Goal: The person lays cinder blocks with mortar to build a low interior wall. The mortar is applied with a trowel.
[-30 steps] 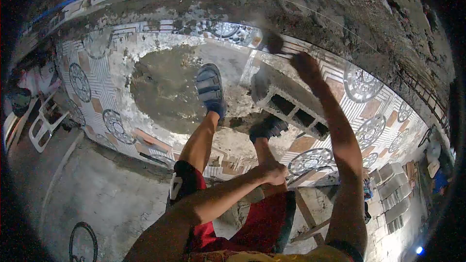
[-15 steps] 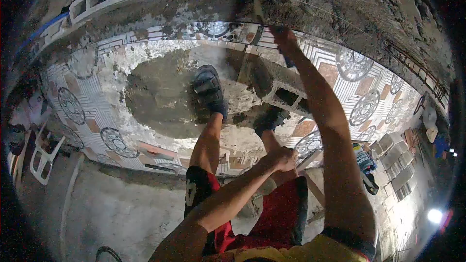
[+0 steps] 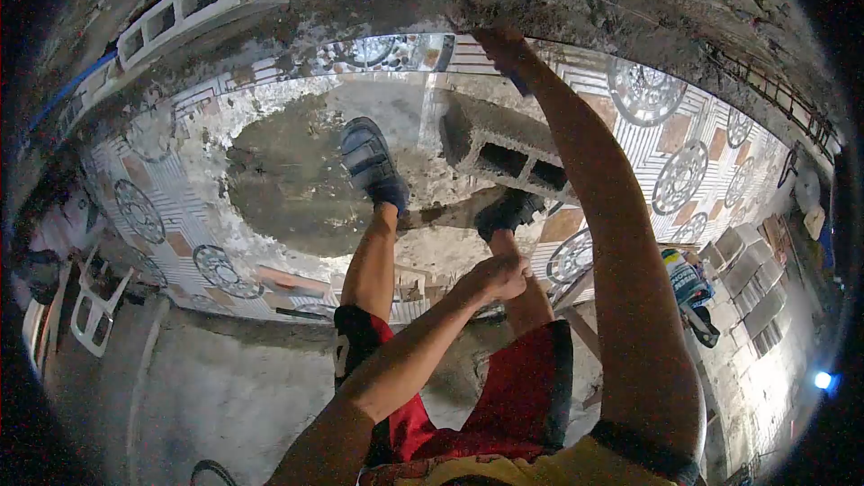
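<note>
Mortar [image 3: 283, 184] lies in a dull grey patch on the patterned floor [image 3: 670, 139], by the left foot [image 3: 367, 155], maybe so it is easy to reach. The right hand [image 3: 499, 45] is stretched out to the edge of the rough grey wall [image 3: 576, 13]; it is too dark and blurry to tell if it grips something. The left hand [image 3: 507, 277] is closed in a fist near the right knee, perhaps to help with balance. A hollow block [image 3: 508, 148] sits just past the right foot [image 3: 508, 213], so that foot has little room to go forward. Between the block and the wall's edge is a gap, and the patterned floor goes on to the right of the block
</note>
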The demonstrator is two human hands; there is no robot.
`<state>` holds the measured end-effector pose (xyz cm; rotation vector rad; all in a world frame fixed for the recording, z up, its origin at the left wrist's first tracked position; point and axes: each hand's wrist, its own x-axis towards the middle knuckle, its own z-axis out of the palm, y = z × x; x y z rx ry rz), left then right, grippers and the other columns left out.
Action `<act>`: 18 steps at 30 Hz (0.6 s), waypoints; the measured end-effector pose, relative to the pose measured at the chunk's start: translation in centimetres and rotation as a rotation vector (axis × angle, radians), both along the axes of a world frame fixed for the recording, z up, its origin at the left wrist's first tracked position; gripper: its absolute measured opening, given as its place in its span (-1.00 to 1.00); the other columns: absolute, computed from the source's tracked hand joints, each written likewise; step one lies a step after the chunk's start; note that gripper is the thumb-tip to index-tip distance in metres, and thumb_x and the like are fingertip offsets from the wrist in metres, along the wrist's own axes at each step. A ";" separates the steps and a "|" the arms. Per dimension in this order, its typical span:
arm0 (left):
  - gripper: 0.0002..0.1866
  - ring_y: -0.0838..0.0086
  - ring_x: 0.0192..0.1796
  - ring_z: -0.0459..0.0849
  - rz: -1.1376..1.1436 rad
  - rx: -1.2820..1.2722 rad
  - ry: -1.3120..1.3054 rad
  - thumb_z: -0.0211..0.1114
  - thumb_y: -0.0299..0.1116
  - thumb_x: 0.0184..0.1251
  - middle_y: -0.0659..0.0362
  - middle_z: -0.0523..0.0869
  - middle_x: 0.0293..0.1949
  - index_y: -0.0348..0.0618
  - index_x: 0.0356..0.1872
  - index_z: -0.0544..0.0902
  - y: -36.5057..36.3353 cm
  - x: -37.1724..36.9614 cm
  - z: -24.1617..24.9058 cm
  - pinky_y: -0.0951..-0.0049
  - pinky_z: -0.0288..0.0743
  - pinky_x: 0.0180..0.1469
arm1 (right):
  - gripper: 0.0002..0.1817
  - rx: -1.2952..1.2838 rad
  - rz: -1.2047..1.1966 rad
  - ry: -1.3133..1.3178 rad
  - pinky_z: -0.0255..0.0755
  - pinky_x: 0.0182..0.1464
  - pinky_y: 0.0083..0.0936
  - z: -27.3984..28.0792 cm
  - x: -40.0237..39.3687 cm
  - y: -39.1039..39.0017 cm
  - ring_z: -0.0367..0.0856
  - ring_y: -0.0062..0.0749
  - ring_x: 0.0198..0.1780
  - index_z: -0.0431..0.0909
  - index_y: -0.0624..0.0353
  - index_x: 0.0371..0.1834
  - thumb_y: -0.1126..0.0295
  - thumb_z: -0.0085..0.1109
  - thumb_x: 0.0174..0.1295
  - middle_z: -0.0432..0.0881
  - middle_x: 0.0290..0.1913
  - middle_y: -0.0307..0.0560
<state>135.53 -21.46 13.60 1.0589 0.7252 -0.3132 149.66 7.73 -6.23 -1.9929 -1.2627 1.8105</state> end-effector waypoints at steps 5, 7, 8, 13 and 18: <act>-0.76 0.07 -0.28 0.65 0.057 0.114 -0.097 0.06 -0.48 0.04 -0.09 0.65 -0.33 -0.20 -0.22 0.57 -2.7 2.1 -0.4 0.24 0.52 -0.23 | -0.56 -0.201 -0.231 0.030 0.32 -0.67 -0.41 8.6 -2.0 -3.0 0.39 -0.47 -0.69 0.50 0.16 -0.18 -0.03 0.04 0.21 0.49 -0.51 -0.17; -0.76 0.07 -0.29 0.65 0.135 0.082 -0.140 0.07 -0.48 0.04 -0.13 0.64 -0.35 -0.18 -0.23 0.57 -5.2 2.6 -1.2 0.24 0.52 -0.25 | -0.58 0.540 0.242 0.055 0.37 -0.62 -0.39 4.2 -5.2 -1.2 0.42 -0.43 -0.66 0.48 0.20 -0.24 0.00 0.02 0.24 0.51 -0.50 -0.15; -0.78 0.09 -0.29 0.66 0.074 0.073 -0.110 0.07 -0.48 0.05 -0.11 0.64 -0.35 -0.19 -0.25 0.57 -4.6 2.4 -0.8 0.24 0.52 -0.24 | -0.59 0.699 0.338 0.116 0.39 -0.59 -0.39 2.9 -7.0 0.1 0.44 -0.41 -0.64 0.47 0.20 -0.26 0.02 0.01 0.25 0.52 -0.49 -0.13; -0.77 0.00 -0.18 0.63 0.147 -0.180 -0.097 0.07 -0.40 0.04 -0.19 0.64 -0.30 -0.28 -0.31 0.59 -4.0 0.5 -2.9 0.14 0.51 -0.16 | -0.68 -0.024 -0.505 0.629 0.42 -0.56 -0.34 -2.7 -15.4 6.9 0.51 -0.35 -0.53 0.40 0.14 -0.29 0.09 0.04 0.24 0.53 -0.46 -0.09; -0.81 0.02 -0.23 0.64 0.299 0.240 -0.154 0.08 -0.37 0.04 -0.15 0.65 -0.34 -0.23 -0.43 0.62 -4.6 -0.2 -2.1 0.20 0.51 -0.12 | -0.71 -0.108 -0.981 0.730 0.47 -0.55 -0.23 1.6 -16.8 5.0 0.54 -0.21 -0.51 0.36 0.11 -0.32 0.11 0.08 0.21 0.48 -0.50 -0.09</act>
